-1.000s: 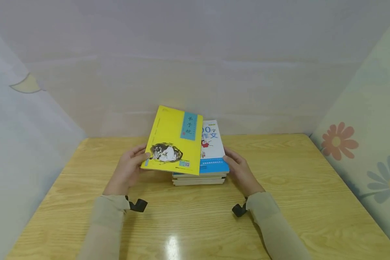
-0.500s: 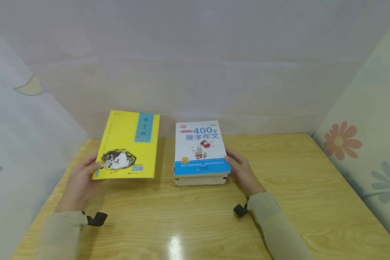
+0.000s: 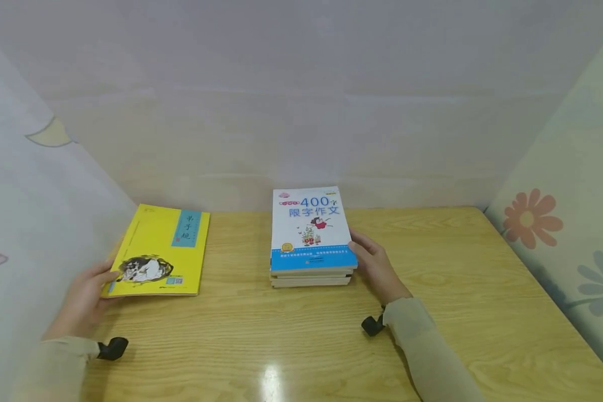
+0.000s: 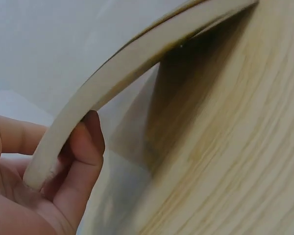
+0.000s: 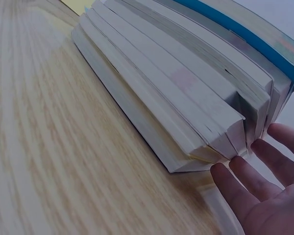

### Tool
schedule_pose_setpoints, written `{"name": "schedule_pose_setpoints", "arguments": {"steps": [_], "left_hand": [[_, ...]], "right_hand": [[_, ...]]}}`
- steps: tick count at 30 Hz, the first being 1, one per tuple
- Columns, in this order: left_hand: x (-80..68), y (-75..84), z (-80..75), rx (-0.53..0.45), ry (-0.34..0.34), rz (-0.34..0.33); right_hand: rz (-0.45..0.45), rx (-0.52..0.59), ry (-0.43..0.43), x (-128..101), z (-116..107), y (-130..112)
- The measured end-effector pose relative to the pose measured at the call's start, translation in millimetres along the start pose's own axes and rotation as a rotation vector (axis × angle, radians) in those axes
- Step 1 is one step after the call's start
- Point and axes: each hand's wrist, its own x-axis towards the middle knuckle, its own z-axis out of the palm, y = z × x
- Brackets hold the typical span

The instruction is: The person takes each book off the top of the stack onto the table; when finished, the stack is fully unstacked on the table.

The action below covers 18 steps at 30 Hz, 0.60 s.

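Observation:
At the left of the head view, my left hand [image 3: 84, 296] grips a yellow book [image 3: 153, 245] by its near left edge. In the left wrist view, the thumb lies on one side of the bent book [image 4: 132, 63] and curled fingers on the other. The book's far end meets the tabletop there, while the held end is raised. A stack of several books, topped by a white and blue book [image 3: 309, 229], stands mid-table. My right hand [image 3: 377, 268] rests against the stack's right side. In the right wrist view, its extended fingertips [image 5: 240, 164] touch the book edges.
Both hands work over a wooden table [image 3: 241, 335]. A pale cloth wall [image 3: 301, 111] rises along its back edge. Printed side panels stand left and right, the right one with a red flower [image 3: 532, 218].
The yellow book has moved left off the stack and lowered to the table's left side in my left hand, uncovering the white and blue book. My right hand stays at the stack.

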Motion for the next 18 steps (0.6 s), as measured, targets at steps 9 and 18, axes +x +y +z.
{"name": "schedule_pose_setpoints", "arguments": {"steps": [9,18], "left_hand": [[8.1,5.0,-6.6,0.478,0.051,-0.066],[11.4,10.2,-2.9,0.778,0.233,-0.064]], "right_hand": [[-0.002,-0.010,0.008,-1.1,-1.6,2.7],[0.009,-0.002,0.028,-0.3,-1.2,2.9]]}}
